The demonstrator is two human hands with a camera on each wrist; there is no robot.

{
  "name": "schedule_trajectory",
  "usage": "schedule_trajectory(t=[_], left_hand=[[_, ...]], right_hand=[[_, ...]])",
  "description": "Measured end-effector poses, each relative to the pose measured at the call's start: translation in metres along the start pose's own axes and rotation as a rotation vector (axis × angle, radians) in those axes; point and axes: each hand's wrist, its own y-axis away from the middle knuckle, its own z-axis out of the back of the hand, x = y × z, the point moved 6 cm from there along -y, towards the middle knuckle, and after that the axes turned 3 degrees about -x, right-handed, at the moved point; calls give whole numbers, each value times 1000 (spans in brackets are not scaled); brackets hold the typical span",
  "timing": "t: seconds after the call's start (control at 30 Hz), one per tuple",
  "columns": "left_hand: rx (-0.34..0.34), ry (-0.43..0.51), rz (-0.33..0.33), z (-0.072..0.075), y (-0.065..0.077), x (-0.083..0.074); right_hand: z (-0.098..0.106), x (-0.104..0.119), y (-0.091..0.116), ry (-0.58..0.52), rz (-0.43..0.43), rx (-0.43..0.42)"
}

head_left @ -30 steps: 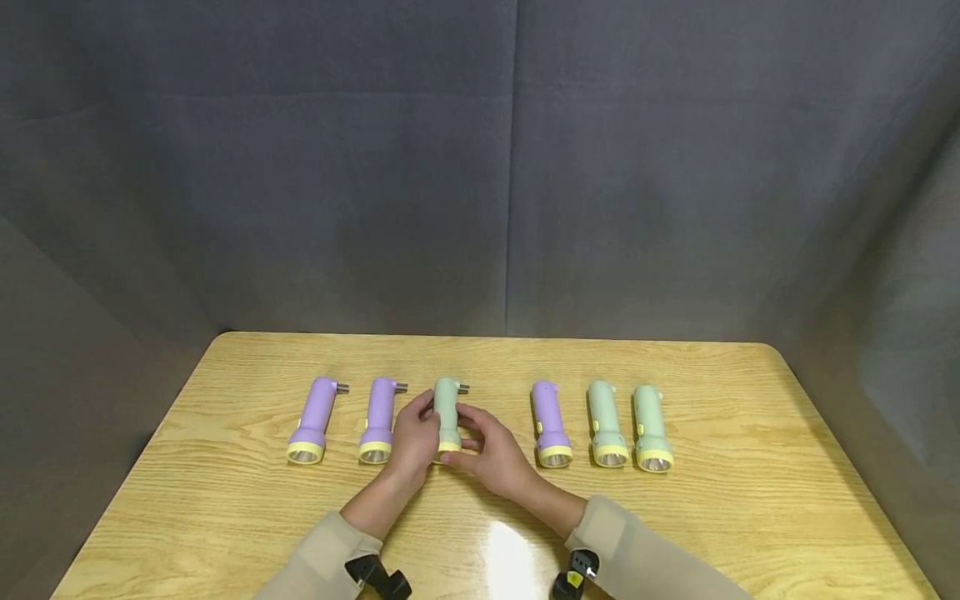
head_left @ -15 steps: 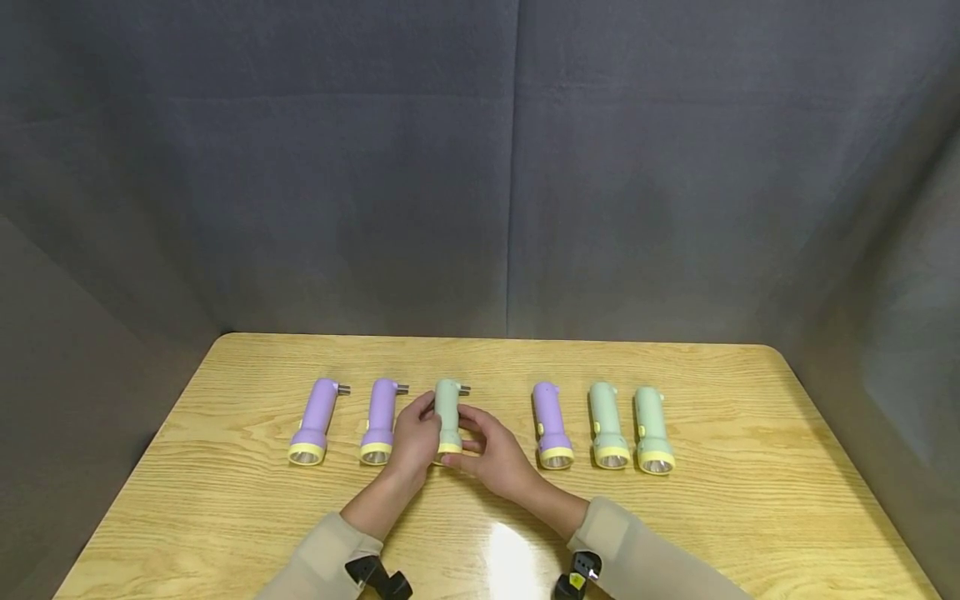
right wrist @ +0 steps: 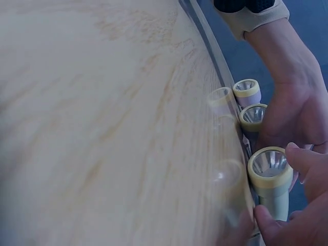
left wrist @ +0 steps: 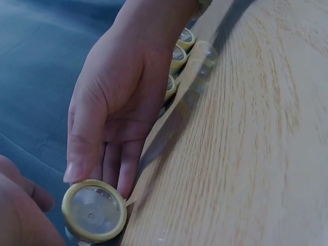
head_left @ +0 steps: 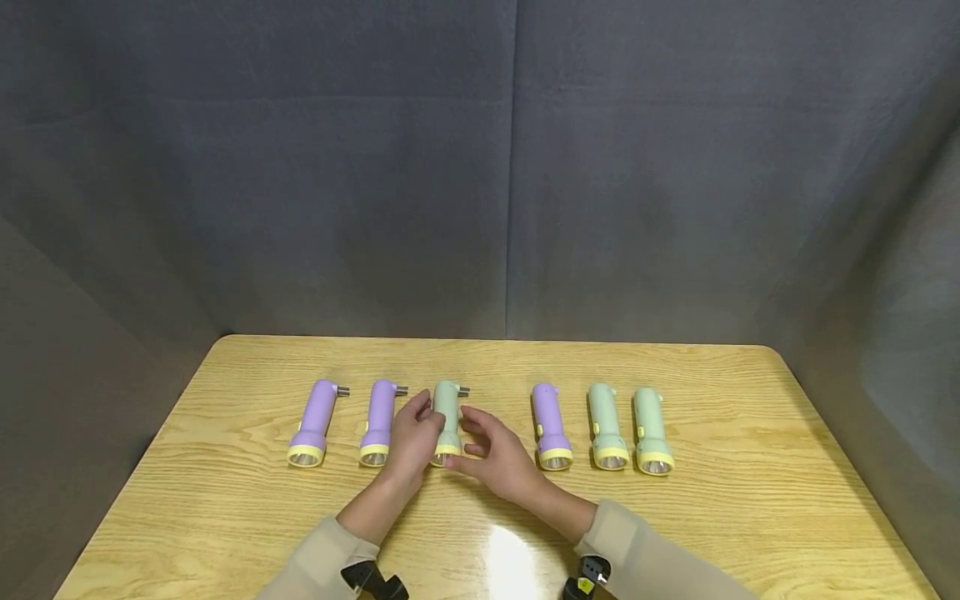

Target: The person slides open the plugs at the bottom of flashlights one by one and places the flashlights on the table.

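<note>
In the head view a green flashlight (head_left: pixel 447 402) with a yellow rim lies on the table, its metal plug prongs (head_left: pixel 464 392) sticking out to the right near the tail. My left hand (head_left: pixel 410 442) lies along its left side, thumb by the body and fingers relaxed. On the other side my right hand (head_left: pixel 506 463) is parted from the body, its thumb close to the yellow rim. The left wrist view shows the lens (left wrist: pixel 94 210) face on, just below the left thumb. In the right wrist view, right fingers (right wrist: pixel 266 220) frame the flashlight.
Left of the hands lie two purple flashlights, one nearer (head_left: pixel 381 408) and one farther (head_left: pixel 317 410), both with prongs out. To the right lie a purple flashlight (head_left: pixel 550 417) and two green ones (head_left: pixel 604 417), (head_left: pixel 651 421), no prongs showing. Grey curtains surround the wooden table (head_left: pixel 712 517).
My right hand has drawn slightly right, its fingers loosening from the green flashlight. My left fingers have eased too. The flashlights have stayed in place.
</note>
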Motion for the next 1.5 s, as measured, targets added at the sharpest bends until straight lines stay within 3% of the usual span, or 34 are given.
schedule_trajectory(t=[0.27,0.47,0.57,0.87,1.13,1.5], left_hand=[[-13,-61,-89,4,11,-16],[35,-131,-224,1,27,-34],[72,-144,-245,-4,33,-42],[226,-210,-218,-32,31,-56],[289,-212,-150,-57,18,-52],[330,-193,-22,-88,7,-36]], right_hand=[[14,16,20,165,75,-6],[28,26,37,197,86,1],[36,32,44,182,99,7],[71,43,60,248,121,-94],[98,40,68,278,89,-161],[99,17,70,245,-46,-161]])
